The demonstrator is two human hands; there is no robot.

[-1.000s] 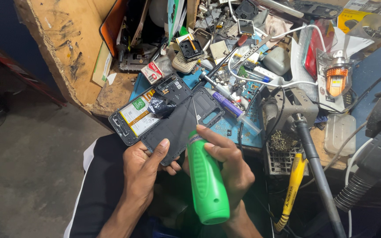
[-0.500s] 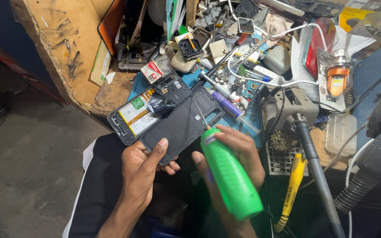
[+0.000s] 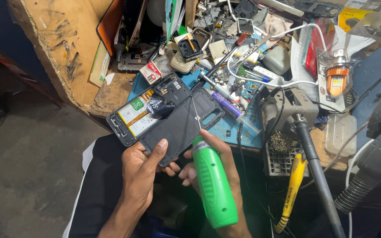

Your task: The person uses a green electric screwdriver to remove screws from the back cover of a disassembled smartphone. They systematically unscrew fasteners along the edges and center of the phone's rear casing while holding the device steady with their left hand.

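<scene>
My left hand (image 3: pixel 143 169) holds a black phone back cover (image 3: pixel 181 125) from below, thumb lying on its inner face. Behind the cover lies an opened phone (image 3: pixel 134 115) with its battery and circuit board showing, at the bench's front edge. My right hand (image 3: pixel 219 158) is closed around a green-handled screwdriver (image 3: pixel 214 187). Its thin metal shaft (image 3: pixel 196 113) points up and away, the tip over the middle of the cover.
The wooden bench (image 3: pixel 69 53) is crowded with phone parts, small boards and cables. A soldering iron stand (image 3: pixel 287 110) with a wire-wool tray sits to the right, a yellow-handled tool (image 3: pixel 291 194) hangs below it, and a clear plastic box (image 3: pixel 339 134) lies further right.
My right hand swung the green screwdriver, tilting it one way then back, and brought its tip onto the cover. The left hand and cover stayed about where they were.
</scene>
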